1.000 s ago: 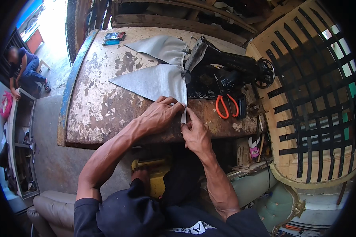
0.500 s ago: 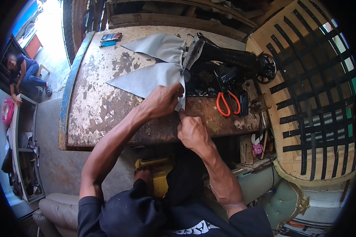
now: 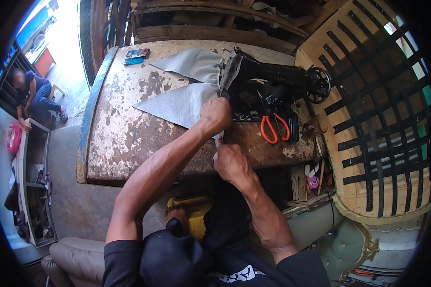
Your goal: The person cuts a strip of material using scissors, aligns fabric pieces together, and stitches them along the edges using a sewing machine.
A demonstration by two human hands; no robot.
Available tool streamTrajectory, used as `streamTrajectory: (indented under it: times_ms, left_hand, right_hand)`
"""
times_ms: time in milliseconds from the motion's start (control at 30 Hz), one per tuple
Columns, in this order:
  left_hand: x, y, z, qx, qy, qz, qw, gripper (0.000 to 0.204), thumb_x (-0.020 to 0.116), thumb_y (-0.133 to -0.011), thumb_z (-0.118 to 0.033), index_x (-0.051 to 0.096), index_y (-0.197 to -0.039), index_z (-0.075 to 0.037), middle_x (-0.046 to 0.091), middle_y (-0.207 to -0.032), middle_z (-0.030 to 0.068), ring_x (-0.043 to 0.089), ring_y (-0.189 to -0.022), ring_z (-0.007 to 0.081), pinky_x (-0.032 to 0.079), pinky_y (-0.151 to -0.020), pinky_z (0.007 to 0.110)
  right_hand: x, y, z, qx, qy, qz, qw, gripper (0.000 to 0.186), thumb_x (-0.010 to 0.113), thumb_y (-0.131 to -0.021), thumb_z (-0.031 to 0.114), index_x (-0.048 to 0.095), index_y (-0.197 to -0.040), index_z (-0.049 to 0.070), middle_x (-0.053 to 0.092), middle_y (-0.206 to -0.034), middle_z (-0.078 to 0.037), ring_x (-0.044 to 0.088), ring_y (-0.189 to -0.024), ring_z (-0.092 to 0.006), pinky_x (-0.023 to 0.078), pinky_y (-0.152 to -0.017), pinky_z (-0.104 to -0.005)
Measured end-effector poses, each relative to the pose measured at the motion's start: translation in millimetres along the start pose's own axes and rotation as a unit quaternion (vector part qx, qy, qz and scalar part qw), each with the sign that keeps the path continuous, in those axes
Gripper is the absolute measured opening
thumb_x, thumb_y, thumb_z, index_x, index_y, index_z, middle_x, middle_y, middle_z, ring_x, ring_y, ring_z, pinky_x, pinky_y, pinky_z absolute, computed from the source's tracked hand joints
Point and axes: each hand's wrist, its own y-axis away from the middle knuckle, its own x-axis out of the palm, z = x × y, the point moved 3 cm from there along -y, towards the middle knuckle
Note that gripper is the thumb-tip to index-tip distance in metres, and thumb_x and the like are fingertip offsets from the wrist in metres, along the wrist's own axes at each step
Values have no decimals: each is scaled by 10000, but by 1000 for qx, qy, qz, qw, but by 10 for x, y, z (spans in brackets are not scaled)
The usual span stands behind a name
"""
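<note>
A light grey fabric piece (image 3: pixel 177 104) with a pointed end lies on the worn table, its right edge running under the needle end of a black sewing machine (image 3: pixel 273 71). A second pointed grey piece (image 3: pixel 191 62) spreads out beyond it, joined along the same edge. My left hand (image 3: pixel 216 115) is closed over the near fabric's edge, close by the needle; its fingertips are partly hidden. Nearer to me, my right hand (image 3: pixel 232 160) pinches the narrow tail of the grey fabric at the table's front.
Orange-handled scissors (image 3: pixel 275 129) lie right of my hands, against the machine bed. A small pack (image 3: pixel 137 53) and a blue lighter (image 3: pixel 134 61) rest at the table's far left. At right leans a wooden frame with black webbing (image 3: pixel 373 119). Another person (image 3: pixel 36 93) sits at far left.
My left hand has moved forward along the fabric edge, nearer the needle. My right hand keeps its pinch almost in place. The whole view has shifted slightly.
</note>
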Motion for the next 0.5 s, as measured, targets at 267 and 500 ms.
streamTrajectory:
  times_ms: [267, 500]
  left_hand:
    - [-213, 13, -139, -122, 39, 3, 992, 301, 721, -806, -150, 747, -1084, -38, 715, -1166, 226, 681, -1137, 381, 555, -940, 454]
    - [-156, 74, -172, -84, 36, -27, 995, 266, 724, -800, -145, 732, -1005, 25, 753, -972, 216, 740, -981, 348, 580, -848, 438]
  right_hand:
    - [-10, -4, -11, -15, 25, 23, 999, 483, 522, -880, 53, 524, -1328, -128, 678, -876, -330, 675, -878, -509, 560, -780, -563]
    - [52, -9, -78, -31, 44, 4, 999, 446, 514, -878, 33, 529, -1267, -185, 674, -839, -335, 688, -838, -497, 563, -750, -561]
